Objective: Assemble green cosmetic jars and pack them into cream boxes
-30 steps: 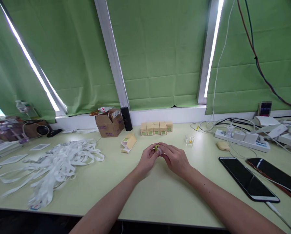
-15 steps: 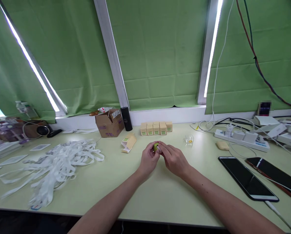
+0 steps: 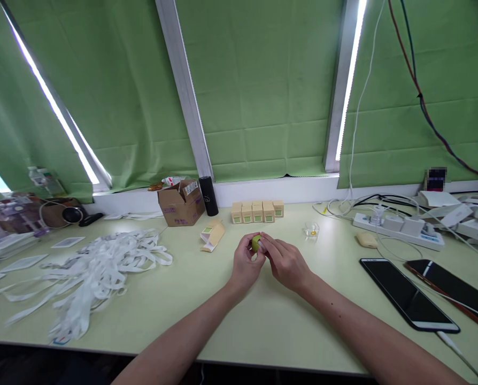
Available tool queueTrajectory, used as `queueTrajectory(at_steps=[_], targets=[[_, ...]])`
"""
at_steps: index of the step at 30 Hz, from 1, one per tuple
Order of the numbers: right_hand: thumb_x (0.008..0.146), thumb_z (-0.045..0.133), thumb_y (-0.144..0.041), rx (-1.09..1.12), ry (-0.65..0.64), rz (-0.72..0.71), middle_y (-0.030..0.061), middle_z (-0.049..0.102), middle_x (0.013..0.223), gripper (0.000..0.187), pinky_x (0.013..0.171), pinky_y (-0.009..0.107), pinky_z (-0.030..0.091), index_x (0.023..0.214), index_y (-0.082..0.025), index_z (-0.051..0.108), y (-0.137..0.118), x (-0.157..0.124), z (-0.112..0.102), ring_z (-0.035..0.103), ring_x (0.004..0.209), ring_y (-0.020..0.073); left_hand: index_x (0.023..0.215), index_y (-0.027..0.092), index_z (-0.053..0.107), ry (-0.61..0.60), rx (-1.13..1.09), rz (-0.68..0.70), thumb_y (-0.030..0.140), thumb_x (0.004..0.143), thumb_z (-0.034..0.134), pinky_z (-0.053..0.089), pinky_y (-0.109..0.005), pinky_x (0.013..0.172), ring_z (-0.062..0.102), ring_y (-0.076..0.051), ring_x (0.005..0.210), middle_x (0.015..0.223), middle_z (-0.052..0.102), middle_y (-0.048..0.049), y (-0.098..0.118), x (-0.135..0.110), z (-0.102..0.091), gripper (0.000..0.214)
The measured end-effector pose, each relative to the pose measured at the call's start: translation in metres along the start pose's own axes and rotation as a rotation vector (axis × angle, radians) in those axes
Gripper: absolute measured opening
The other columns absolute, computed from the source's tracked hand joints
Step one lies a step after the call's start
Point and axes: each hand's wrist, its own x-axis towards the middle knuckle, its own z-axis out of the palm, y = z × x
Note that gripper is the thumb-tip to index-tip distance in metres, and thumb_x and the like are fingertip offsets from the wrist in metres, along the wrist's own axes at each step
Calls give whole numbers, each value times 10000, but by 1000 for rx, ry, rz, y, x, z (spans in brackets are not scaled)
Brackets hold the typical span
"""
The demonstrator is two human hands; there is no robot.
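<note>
A small round green object point(image 3: 255, 244) sits between my two hands above the middle of the table; its kind is too small to make out. My left hand point(image 3: 245, 263) is closed around its left side. The fingers of my right hand point(image 3: 286, 260) press on it from the right and partly cover it. Beyond my hands stands a row of several small kraft-paper boxes point(image 3: 257, 212) with green labels. To the left lies an opened kraft-paper box point(image 3: 212, 236) on its side. A small clear container point(image 3: 311, 231) with something yellow in it rests to the right.
A heap of white straps point(image 3: 102, 267) spreads over the left of the table point(image 3: 239, 337). A cardboard box point(image 3: 182, 206) and a black cylinder point(image 3: 208, 196) stand at the back. On the right are a phone point(image 3: 409, 294), a brown-edged phone point(image 3: 453, 289), a cream case point(image 3: 366, 239) and a power strip point(image 3: 399, 231).
Both hands keep hold of the green object in nearly the same place, with only a slight shift of the fingers. The whole view has moved a few pixels.
</note>
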Motion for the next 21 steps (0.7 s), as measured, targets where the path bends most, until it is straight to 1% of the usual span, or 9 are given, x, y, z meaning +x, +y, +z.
queueTrajectory(at_steps=[4,7,11,15,17,21], targets=[[1014,437,-91,59,-13,27,197,645,1425,533,892,449,646,1540,-178,439,-1,1,-3,718,1156,288,1161,167,660,-8,-24,-18,341,854,745,573,-345,929,668,-207,1022,1125,711,-110,-2,2,-2,363],[1025,450,-136,88,-28,37,192,635,1437,516,888,451,640,1538,-180,425,-3,3,-7,704,1172,289,1168,167,672,-37,-40,-40,421,859,749,578,-356,932,678,-230,1055,1122,729,-112,-5,4,-3,407],[1025,493,-173,53,-13,63,170,697,1358,431,825,425,640,1455,-188,517,-3,5,-11,741,1059,280,1216,171,673,-84,-44,-63,486,868,741,562,-404,1010,683,-265,1134,1198,734,-127,-6,4,-4,475],[1032,490,-169,33,-47,112,151,714,1340,381,801,379,632,1402,-205,573,0,3,-9,767,990,252,1300,175,659,-161,-80,-62,511,904,704,539,-434,1064,663,-291,1221,1307,708,-140,-3,2,-7,521],[1034,488,-170,39,-60,122,153,708,1349,369,800,370,630,1388,-203,584,1,1,-8,773,977,244,1330,172,642,-176,-89,-76,516,905,704,544,-433,1060,666,-292,1223,1314,706,-144,-2,2,-8,550],[1026,485,-162,46,-53,105,160,707,1348,352,767,365,631,1351,-196,617,1,-2,-6,779,956,245,1341,169,626,-167,-56,-88,506,896,716,562,-429,1035,690,-277,1166,1282,718,-145,-4,2,-8,565]])
